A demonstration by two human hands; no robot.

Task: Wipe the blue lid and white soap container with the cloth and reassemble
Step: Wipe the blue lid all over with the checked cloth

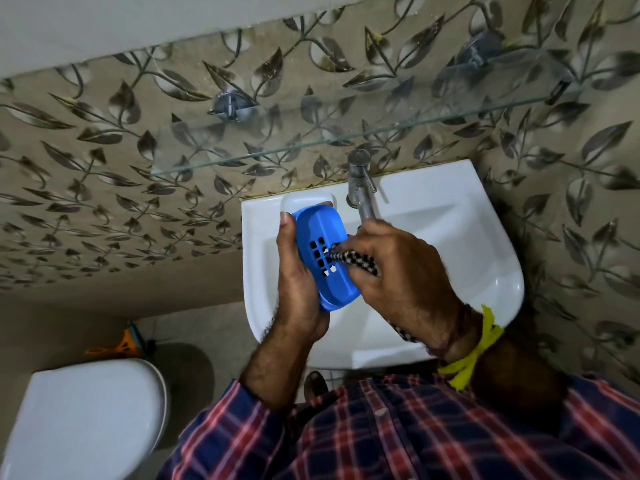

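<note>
bright blue lid (pixel 323 252) with square holes, black-and-white checked cloth (pixel 349 259), white sink (pixel 450 237), white soap container (pixel 304 200), beige wall tiles (pixel 104 150) with dark leaf pattern, red-blue plaid shirt (pixel 415 431), yellow wrist thread (pixel 474 351), white toilet lid (pixel 86 420), grey metal tap (pixel 360 181)

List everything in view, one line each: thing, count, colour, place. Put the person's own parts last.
blue lid: one, blue with square holes, held over the sink
white soap container: one, white, sink's back left ledge
cloth: one, black-and-white check, pressed on the lid
sink: one, white, against the wall
tap: one, metal, sink's back edge
glass shelf: one, clear, above the sink
toilet: one, white, lower left
left hand: one, gripping the lid
right hand: one, yellow wristband, holding the cloth
</note>
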